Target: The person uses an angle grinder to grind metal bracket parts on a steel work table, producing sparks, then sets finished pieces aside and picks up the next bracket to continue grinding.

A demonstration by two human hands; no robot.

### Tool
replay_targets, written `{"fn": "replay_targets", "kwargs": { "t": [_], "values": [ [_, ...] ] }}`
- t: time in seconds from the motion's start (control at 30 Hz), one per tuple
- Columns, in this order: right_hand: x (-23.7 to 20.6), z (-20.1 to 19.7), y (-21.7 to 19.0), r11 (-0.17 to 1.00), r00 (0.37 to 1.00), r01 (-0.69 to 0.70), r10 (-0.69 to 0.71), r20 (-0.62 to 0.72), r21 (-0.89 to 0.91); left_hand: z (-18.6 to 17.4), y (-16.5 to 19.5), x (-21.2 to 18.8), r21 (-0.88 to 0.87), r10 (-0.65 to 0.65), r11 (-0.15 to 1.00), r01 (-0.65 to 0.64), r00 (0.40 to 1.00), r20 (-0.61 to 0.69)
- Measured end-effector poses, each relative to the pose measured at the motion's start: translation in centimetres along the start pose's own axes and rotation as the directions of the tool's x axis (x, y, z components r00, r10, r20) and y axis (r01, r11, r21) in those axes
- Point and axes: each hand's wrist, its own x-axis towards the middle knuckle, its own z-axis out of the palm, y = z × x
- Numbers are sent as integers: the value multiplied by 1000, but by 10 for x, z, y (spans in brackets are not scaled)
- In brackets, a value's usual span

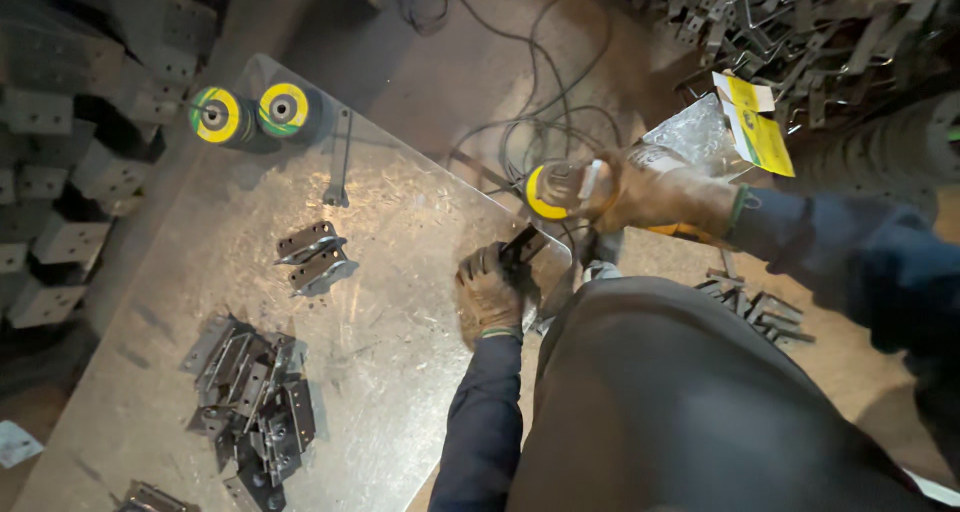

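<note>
1. Where the far left edge lay, at nine o'clock, stacks of grey metal brackets (45, 187) sat piled beside the metal table (400, 342).
2. Two grinding discs (250, 115) with yellow and green middles lay at the table's far corner, at eleven o'clock, just beside each other.
3. A thin wrench (342, 162) lay near the discs, toward twelve o'clock.
4. Two small hinged plates (315, 257) sat near the middle of the table, touching each other.
5. A heap of dark metal pieces (255, 402) lay at seven o'clock, well apart from the hands.
6. The left hand (490, 294) wore a worn glove and was closed around a small dark metal piece (520, 244) at the table's right edge, near the middle of the view.
7. The right hand (655, 192), also gloved, was wrapped tight around an angle grinder (560, 187) with a yellow ring, at two o'clock from the left hand.
8. The grinder's head was just above the small dark metal piece; I could not tell if they touched.
9. Black cables (520, 122) curled on the floor at twelve o'clock.
10. A clear bag with a yellow label (750, 122) lay at one o'clock.
11. A big pile of scrap metal (800, 32) filled the top right corner.
</note>
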Motion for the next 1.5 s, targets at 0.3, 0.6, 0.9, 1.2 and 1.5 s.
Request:
{"fn": "replay_targets", "kwargs": {
  "t": [0.3, 0.6, 0.9, 1.2, 1.5],
  "values": [
    [-10, 7, -101, 842, 985, -85, 153, 85, -533, 19, -12, -9, 26, -2, 1000, 2, 1000, -8],
    [-11, -12, -73, 838, 969, -200, 246, 25, -509, 14, -7, 0, 32, 48, 998, -47, 998, -32],
    [-5, -2, -93, 809, 972, -115, 211, 103, -576, 14, -8, -2, 49, 56, 997, -55, 998, -17],
    [32, 15, -12, 964, 968, -212, 230, 102, -163, 13, -10, 1, 58, 70, 996, -69, 997, -21],
    [7, 15, 28, 940, 998, 14, -35, 54, 342, 15, -13, -6, 80, 66, 995, -66, 998, -1]
  ]
}}
